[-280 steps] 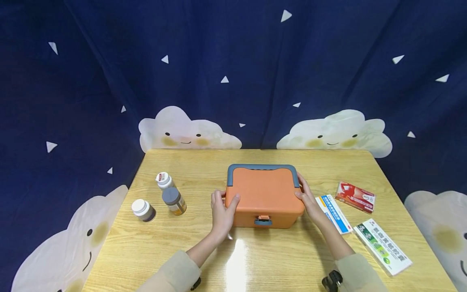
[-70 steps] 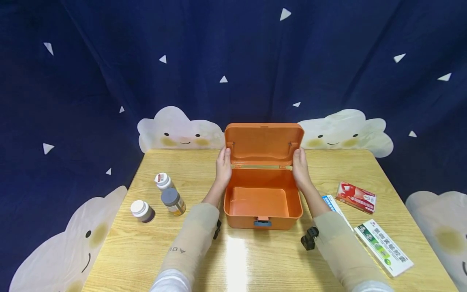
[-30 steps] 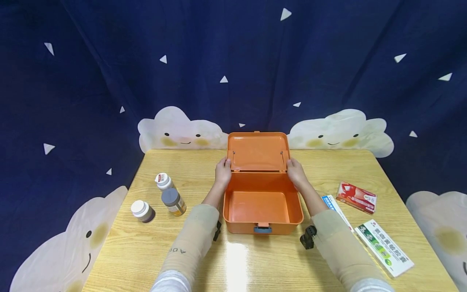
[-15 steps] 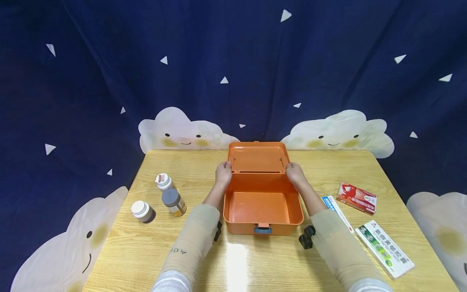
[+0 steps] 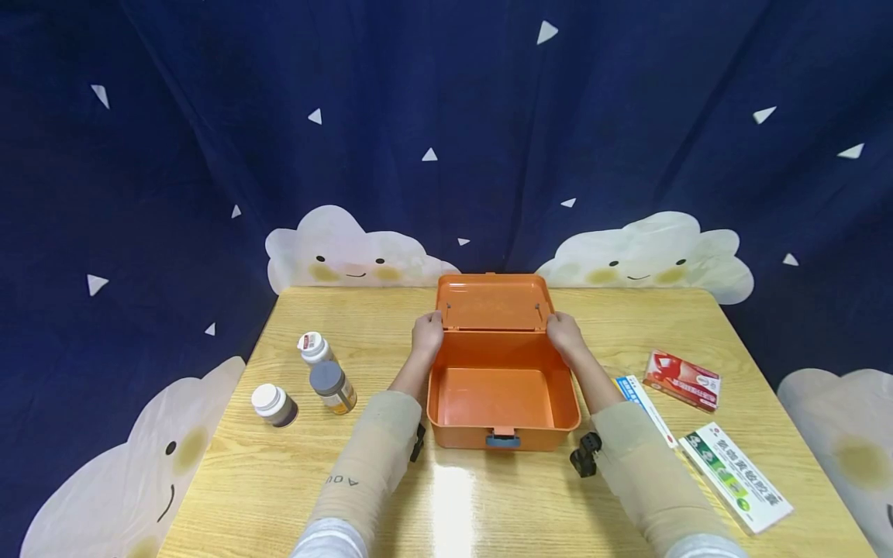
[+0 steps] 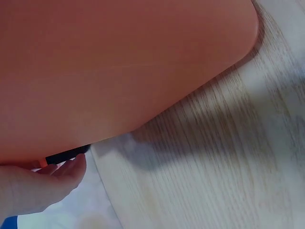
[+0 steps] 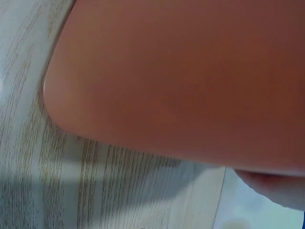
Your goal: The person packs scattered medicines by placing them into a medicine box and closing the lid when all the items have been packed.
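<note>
The left grip (image 6: pixel 40 188) curls at the edge of an orange box (image 6: pixel 109 67) on a wood-grained table (image 6: pixel 200 191).

Head view looks forward and down from above; close wrist views face opposite sides of the shared orange box (image 5: pixel 497 397)

Three bottles (image 5: pixel 327 378), three cartons (image 5: pixel 736 477), wooden table (image 5: pixel 370 325), blue cloud-patterned curtain (image 5: pixel 446 85)

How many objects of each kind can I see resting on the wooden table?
Open orange rectangular plastic box: 1
White-capped or grey-capped cylindrical bottles: 3
Flat cardboard packets, printed in red, blue or green: 3
Total: 7
</note>
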A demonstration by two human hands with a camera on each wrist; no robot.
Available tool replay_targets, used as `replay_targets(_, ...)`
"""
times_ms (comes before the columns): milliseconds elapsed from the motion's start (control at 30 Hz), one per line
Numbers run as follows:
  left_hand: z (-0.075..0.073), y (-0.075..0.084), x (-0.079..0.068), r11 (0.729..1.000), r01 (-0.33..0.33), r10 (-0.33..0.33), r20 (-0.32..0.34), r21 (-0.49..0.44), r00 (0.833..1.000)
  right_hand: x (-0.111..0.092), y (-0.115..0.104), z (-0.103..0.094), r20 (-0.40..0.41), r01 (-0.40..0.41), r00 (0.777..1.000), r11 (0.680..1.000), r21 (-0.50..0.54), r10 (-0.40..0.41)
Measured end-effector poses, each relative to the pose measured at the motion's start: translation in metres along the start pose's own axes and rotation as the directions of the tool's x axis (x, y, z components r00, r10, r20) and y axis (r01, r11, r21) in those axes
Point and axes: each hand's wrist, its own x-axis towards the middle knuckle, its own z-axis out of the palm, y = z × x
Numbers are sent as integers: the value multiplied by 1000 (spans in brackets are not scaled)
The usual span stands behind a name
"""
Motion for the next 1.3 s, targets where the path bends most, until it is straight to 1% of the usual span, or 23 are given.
replay_targets(100,1,-2,4,1000,28,-27,7,-10,1000,0,0,0,4,3,1000,1000,4,-3)
replay_targets(167,1,-7,9,1000,18,-18,13,-24,1000,0,0,0,6,2,1000,1000,10,-2)
replay_targets(233,8,-27,26,999,-37,37,-7,-30,999,0,0,0,9,4,1000,1000,6,-4)
replay_targets(300,18,-54,50,995,-95,94,-29,-29,995,1,0,0,9,4,1000,1000,-3,-4)
replay_targets(367,24,-66,63,995,-96,96,-31,-9,995,1,0,0,5,-1,1000,1000,-10,1)
replay_targets(400,31,-82,78,995,-104,104,-44,-7,994,1,1,0,0,-2,1000,1000,-20,2)
replay_targets(433,33,-87,85,996,-84,84,-24,-5,996,1,1,1,-6,-2,1000,1000,-27,2)
replay_targets(467,35,-95,93,995,-101,101,-14,-5,995,1,1,1,-11,-1,1000,999,-35,1)
replay_targets(500,36,-100,98,994,-107,107,-3,18,994,1,1,1,-15,0,1000,999,-40,-1)
replay_targets(533,35,-101,100,994,-107,106,28,32,994,1,1,1,-21,5,1000,999,-47,-6)
replay_targets(600,36,-112,106,977,-199,198,21,73,980,1,2,2,-29,11,1000,998,-54,-13)
replay_targets(633,28,-99,90,970,-221,217,45,104,975,1,2,2,-32,15,999,999,-53,-17)
replay_targets(667,22,-88,77,959,-243,239,47,143,970,1,2,3,-33,20,999,998,-56,-22)
replay_targets(733,9,-58,44,942,-247,239,61,229,969,1,2,2,-37,25,999,998,-53,-27)
replay_targets(767,2,-44,27,921,-265,263,46,286,964,1,2,2,-41,23,999,998,-54,-26)
replay_targets(833,-11,-18,-4,875,-286,280,73,390,957,0,1,2,-41,25,999,998,-60,-28)
replay_targets(867,-11,-16,-8,840,-300,299,76,451,951,0,1,2,-39,24,999,998,-63,-27)
replay_targets(933,-17,-10,-23,756,-342,350,97,558,932,0,1,1,-39,21,999,998,-63,-23)
replay_targets(967,-20,-10,-28,708,-364,375,116,605,920,0,1,1,-40,22,999,997,-68,-24)
replay_targets(1000,-22,-10,-32,664,-385,395,135,641,908,0,0,1,-39,24,999,997,-71,-27)
replay_targets(1067,-27,-12,-42,594,-411,417,172,691,892,-1,0,1,-44,29,999,997,-78,-32)
replay_targets(1167,-36,-16,-55,516,-439,438,214,736,873,-2,-1,1,-47,31,998,996,-78,-35)
replay_targets(1300,-45,-18,-72,446,-458,436,260,769,861,-2,-1,1,-47,26,998,997,-75,-29)
